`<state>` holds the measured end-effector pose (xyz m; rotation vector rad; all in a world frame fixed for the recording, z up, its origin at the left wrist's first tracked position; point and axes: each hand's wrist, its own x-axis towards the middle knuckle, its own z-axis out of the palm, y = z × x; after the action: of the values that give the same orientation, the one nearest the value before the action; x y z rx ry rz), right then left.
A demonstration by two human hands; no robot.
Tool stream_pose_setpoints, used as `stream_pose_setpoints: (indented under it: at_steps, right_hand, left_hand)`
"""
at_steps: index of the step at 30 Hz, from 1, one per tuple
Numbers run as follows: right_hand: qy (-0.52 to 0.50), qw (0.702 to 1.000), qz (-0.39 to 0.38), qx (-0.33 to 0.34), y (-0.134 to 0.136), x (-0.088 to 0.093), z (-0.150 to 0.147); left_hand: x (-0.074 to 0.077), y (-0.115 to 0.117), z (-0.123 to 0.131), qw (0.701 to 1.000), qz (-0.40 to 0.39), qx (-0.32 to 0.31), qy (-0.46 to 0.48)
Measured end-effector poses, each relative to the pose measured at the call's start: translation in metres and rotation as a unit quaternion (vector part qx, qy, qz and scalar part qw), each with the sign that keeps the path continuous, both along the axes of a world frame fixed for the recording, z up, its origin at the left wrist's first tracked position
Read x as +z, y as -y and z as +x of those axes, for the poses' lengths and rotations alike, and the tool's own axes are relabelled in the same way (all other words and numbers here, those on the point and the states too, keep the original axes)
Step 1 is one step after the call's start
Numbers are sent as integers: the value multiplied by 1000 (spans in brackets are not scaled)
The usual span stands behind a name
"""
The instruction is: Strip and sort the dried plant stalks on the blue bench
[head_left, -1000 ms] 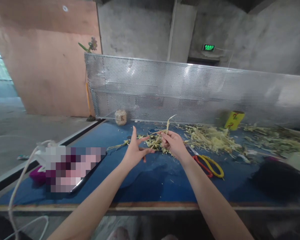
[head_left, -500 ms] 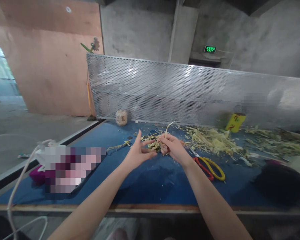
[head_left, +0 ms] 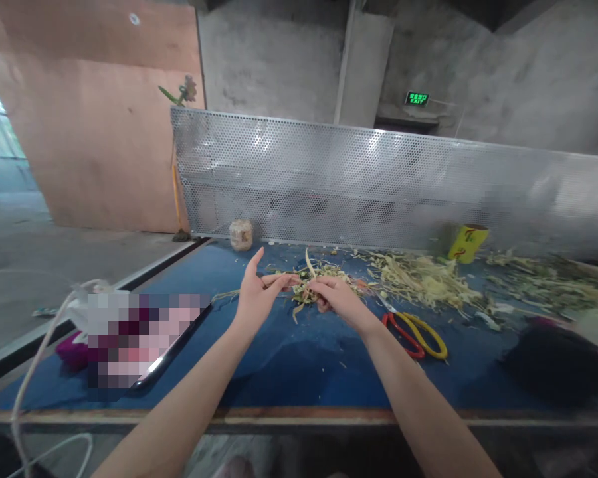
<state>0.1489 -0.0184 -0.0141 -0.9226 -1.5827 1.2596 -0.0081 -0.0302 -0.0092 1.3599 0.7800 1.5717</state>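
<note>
My right hand (head_left: 337, 300) pinches a pale strip of dried plant fibre (head_left: 309, 263), whose free end sticks up above the fingers. Just left of it, my left hand (head_left: 260, 293) brings its thumb and a finger together, while another finger points upward. Whatever lies between those left fingertips is too small to make out. The two hands' fingertips almost meet. Under and behind them lies a small heap of dried greenish-yellow plant scraps (head_left: 329, 271) on the blue tabletop (head_left: 289, 372).
Scissors with red and yellow handles (head_left: 423, 335) lie right of my right arm. Beyond them spreads a larger heap of fibres (head_left: 428, 282), near a yellow can (head_left: 468, 243). A whitish jar-like object (head_left: 242, 234) stands by the perforated metal screen (head_left: 303, 172). A flat device (head_left: 174, 338) lies left.
Both hands have shifted slightly left. My left thumb and finger, apart before, have closed together. The strip in my right hand now leans left and stands more upright.
</note>
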Motion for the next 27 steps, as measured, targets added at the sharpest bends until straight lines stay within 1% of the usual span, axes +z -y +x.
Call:
stream_pose_setpoints:
  at_steps: [2, 3, 5, 7, 9, 12, 13, 17, 19, 21, 23, 25, 27]
  right_hand:
    - [-2, 1000, 8, -4, 0, 0, -1]
    - [-11, 1000, 13, -4, 0, 0, -2]
    - [-38, 999, 18, -1, 0, 0, -3]
    - [-61, 998, 17, 5, 0, 0, -4]
    - [-70, 998, 10, 1, -1, 0, -4]
    - [-64, 998, 5, -11, -2, -1, -5]
    - [-61, 998, 4, -11, -2, -2, -5]
    - [-35, 999, 11, 6, -1, -4, -9]
    - [-17, 1000, 11, 10, -1, -5, -10]
    - [1, 1000, 12, 7, -2, -7, -11]
    - [33, 999, 37, -4, -2, -7, -11]
    - [85, 992, 90, -32, -2, -8, -11]
    - [135, 977, 151, -71, -1, -8, -11]
  left_hand:
    - [-1, 0, 2, 999, -20, 10, 28]
    - [-2, 0, 3, 998, -42, 5, 42]
    - [-4, 0, 7, 993, -99, -30, 60]
    - [-7, 1, 10, 988, -130, -73, 42]
    - [-10, 2, 11, 990, -121, -76, 7]
    - [-12, 1, 11, 995, -81, -42, -28]
    - [-13, 1, 10, 996, -71, -44, -31]
    - [-15, 0, 12, 994, -27, -92, -43]
    - [-14, 0, 13, 994, -5, -91, -57]
    - [-13, 1, 13, 995, 7, -72, -73]
    - [-12, 1, 12, 994, 5, -53, -93]
    - [-13, 0, 11, 993, -3, -28, -112]
    - [-15, -1, 10, 991, -9, -6, -133]
